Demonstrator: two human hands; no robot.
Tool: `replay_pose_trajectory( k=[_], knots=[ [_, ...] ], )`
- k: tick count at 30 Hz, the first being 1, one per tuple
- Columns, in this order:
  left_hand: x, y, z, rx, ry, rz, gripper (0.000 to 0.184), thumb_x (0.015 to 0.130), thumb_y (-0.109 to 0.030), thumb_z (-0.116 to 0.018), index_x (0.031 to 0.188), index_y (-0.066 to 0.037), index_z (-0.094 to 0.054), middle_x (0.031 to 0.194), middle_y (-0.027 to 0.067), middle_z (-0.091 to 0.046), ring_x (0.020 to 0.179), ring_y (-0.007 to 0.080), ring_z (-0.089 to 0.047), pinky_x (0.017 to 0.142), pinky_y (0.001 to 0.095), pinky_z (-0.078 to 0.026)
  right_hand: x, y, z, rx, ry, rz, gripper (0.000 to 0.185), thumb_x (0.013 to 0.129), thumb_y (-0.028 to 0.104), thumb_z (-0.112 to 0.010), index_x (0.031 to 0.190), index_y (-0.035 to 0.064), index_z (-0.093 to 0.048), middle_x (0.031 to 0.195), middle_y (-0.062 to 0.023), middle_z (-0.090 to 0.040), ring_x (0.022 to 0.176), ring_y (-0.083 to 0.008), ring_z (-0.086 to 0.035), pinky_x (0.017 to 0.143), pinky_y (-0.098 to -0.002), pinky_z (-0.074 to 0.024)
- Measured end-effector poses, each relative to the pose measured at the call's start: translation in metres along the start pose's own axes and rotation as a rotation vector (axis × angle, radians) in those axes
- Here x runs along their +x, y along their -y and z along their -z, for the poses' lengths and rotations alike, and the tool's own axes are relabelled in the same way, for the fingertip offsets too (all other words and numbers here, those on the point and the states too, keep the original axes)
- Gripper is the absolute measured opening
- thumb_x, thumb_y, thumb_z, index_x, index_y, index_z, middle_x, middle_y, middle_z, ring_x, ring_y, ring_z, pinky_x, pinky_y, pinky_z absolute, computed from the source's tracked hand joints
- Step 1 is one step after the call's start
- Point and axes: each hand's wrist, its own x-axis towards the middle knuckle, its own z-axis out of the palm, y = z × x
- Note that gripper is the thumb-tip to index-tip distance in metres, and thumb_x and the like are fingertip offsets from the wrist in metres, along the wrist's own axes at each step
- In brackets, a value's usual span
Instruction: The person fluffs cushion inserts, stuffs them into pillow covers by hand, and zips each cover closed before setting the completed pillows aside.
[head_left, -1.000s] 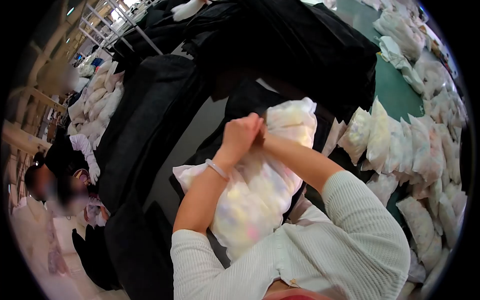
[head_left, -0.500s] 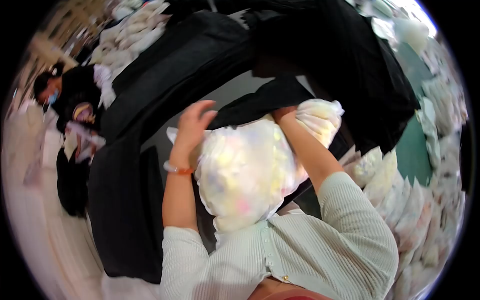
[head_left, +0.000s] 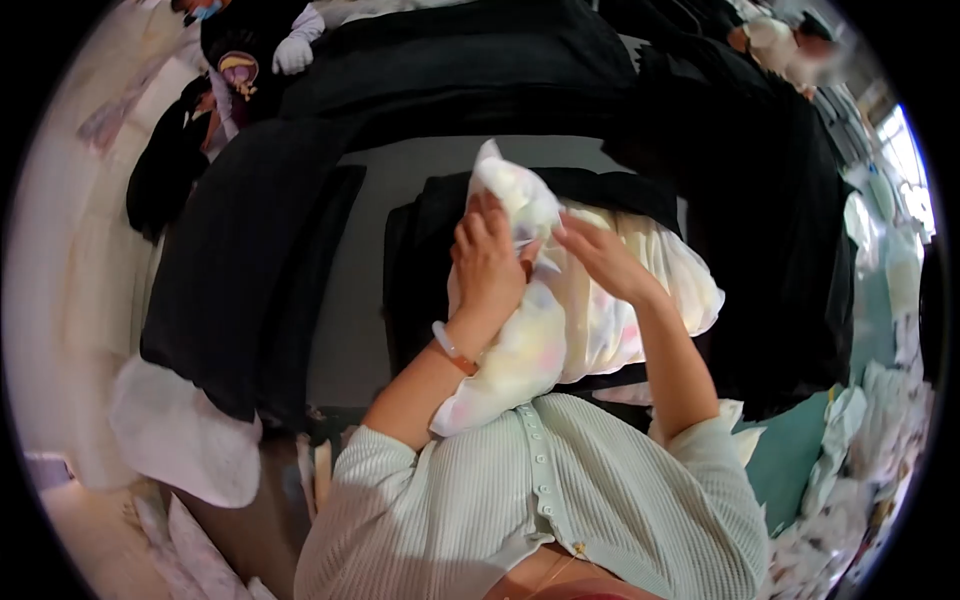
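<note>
The left hand (head_left: 490, 265) lies curled over the upper left part of a filled white bag (head_left: 520, 335), its fingers bent and the thumb set apart, with the soft fabric bunched between them. The right hand (head_left: 605, 260) reaches in from the other side, fingers nearly straight and tips at the crease between two bulging lobes; whether it pinches anything cannot be told. Nor is it clear that both lobes belong to one bag.

The bag rests on folded black cloth (head_left: 405, 285), its near end against the pale cardigan (head_left: 440, 510). The step in hand looks like gathering and shaping the soft load; the next move calls for a firm hold from both sides, so the filling does not slump.

Around this, the grey table (head_left: 350, 240) shows between black piles at left (head_left: 230, 260) and right (head_left: 770, 240). Beyond, at upper left, is a co-worker's white glove (head_left: 293, 55).
</note>
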Motion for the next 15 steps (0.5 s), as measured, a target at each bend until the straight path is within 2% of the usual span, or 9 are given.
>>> replay_pose_trajectory(
  k=[2, 3, 4, 6, 7, 8, 10, 12, 15],
  knots=[
    [-0.004, -0.015, 0.005, -0.047, 0.045, -0.009, 0.084, 0.083, -0.027, -0.070, 0.146, 0.004, -0.023, 0.146, 0.0285, -0.031, 0.127, 0.0454, -0.038, 0.105, 0.0499, -0.036, 0.024, -0.002, -0.021, -0.005, -0.139, 0.157, 0.080, 0.086, 0.049, -0.064, 0.140, -0.0044, -0.042, 0.136, -0.0256, -0.050, 0.127, -0.0381, -0.049, 0.107, -0.0390, -0.0358],
    [-0.011, -0.015, 0.002, -0.068, -0.102, -0.068, 0.073, 0.086, -0.020, -0.064, 0.144, 0.008, -0.029, 0.142, 0.0272, -0.041, 0.126, 0.0389, -0.045, 0.104, 0.0450, -0.039, 0.040, -0.008, -0.034, -0.036, -0.226, 0.237, 0.083, 0.083, 0.047, -0.069, 0.142, -0.0036, -0.040, 0.136, -0.0255, -0.050, 0.126, -0.0370, -0.050, 0.105, -0.0382, -0.0377],
    [-0.008, -0.003, 0.006, -0.062, -0.121, -0.052, 0.073, 0.086, -0.020, -0.064, 0.144, 0.008, -0.029, 0.142, 0.0272, -0.041, 0.126, 0.0389, -0.045, 0.104, 0.0450, -0.039, 0.044, -0.007, -0.039, -0.041, -0.209, 0.254, 0.083, 0.083, 0.047, -0.069, 0.142, -0.0036, -0.040, 0.136, -0.0255, -0.050, 0.126, -0.0370, -0.050, 0.105, -0.0382, -0.0377],
    [0.004, 0.036, 0.020, -1.043, 0.275, 0.254, 0.052, 0.090, -0.013, -0.056, 0.135, 0.010, -0.045, 0.133, 0.0228, -0.054, 0.119, 0.0293, -0.056, 0.099, 0.0388, -0.046, 0.045, -0.013, -0.044, 0.106, -0.202, 0.133, 0.072, 0.080, 0.037, -0.072, 0.136, -0.0013, -0.046, 0.132, -0.0240, -0.051, 0.122, -0.0352, -0.051, 0.100, -0.0385, -0.0409],
    [0.009, 0.055, 0.021, -1.397, 0.272, 0.354, 0.038, 0.093, -0.011, -0.051, 0.126, 0.008, -0.057, 0.122, 0.0170, -0.063, 0.106, 0.0223, -0.064, 0.092, 0.0328, -0.050, 0.046, -0.019, -0.046, 0.140, -0.204, 0.114, 0.067, 0.079, 0.031, -0.073, 0.133, -0.0001, -0.049, 0.131, -0.0231, -0.051, 0.120, -0.0342, -0.052, 0.098, -0.0387, -0.0424],
    [0.014, 0.066, 0.034, -1.462, 0.270, 0.433, 0.034, 0.093, -0.009, -0.052, 0.121, 0.008, -0.061, 0.118, 0.0166, -0.065, 0.105, 0.0235, -0.065, 0.091, 0.0315, -0.051, 0.048, -0.025, -0.049, 0.175, -0.207, 0.094, 0.062, 0.078, 0.026, -0.074, 0.129, 0.0012, -0.052, 0.129, -0.0222, -0.052, 0.118, -0.0332, -0.052, 0.096, -0.0388, -0.0438],
    [0.018, 0.107, 0.008, -1.077, 0.100, 0.434, 0.030, 0.091, -0.008, -0.057, 0.119, 0.000, -0.065, 0.113, 0.0139, -0.067, 0.102, 0.0219, -0.066, 0.089, 0.0294, -0.051, 0.046, -0.027, -0.053, -0.044, -0.315, 0.260, 0.056, 0.077, 0.018, -0.073, 0.127, 0.0025, -0.053, 0.130, -0.0205, -0.048, 0.118, -0.0333, -0.050, 0.093, -0.0378, -0.0449],
    [0.018, 0.128, -0.023, -0.582, 0.057, 0.244, 0.032, 0.087, -0.007, -0.063, 0.118, -0.007, -0.066, 0.111, 0.0115, -0.067, 0.098, 0.0207, -0.066, 0.086, 0.0289, -0.052, 0.038, -0.018, -0.066, -0.012, -0.383, 0.231, 0.051, 0.076, 0.007, -0.072, 0.124, 0.0055, -0.056, 0.124, -0.0162, -0.046, 0.115, -0.0290, -0.050, 0.097, -0.0357, -0.0431],
    [0.024, 0.137, -0.043, -0.310, -0.086, -0.010, 0.027, 0.084, -0.011, -0.066, 0.111, -0.008, -0.065, 0.103, 0.0111, -0.064, 0.089, 0.0286, -0.064, 0.079, 0.0359, -0.052, 0.032, -0.011, -0.076, -0.058, -0.470, 0.254, 0.050, 0.075, 0.005, -0.071, 0.123, 0.0056, -0.056, 0.121, -0.0160, -0.049, 0.114, -0.0305, -0.050, 0.098, -0.0367, -0.0419]
  ],
)
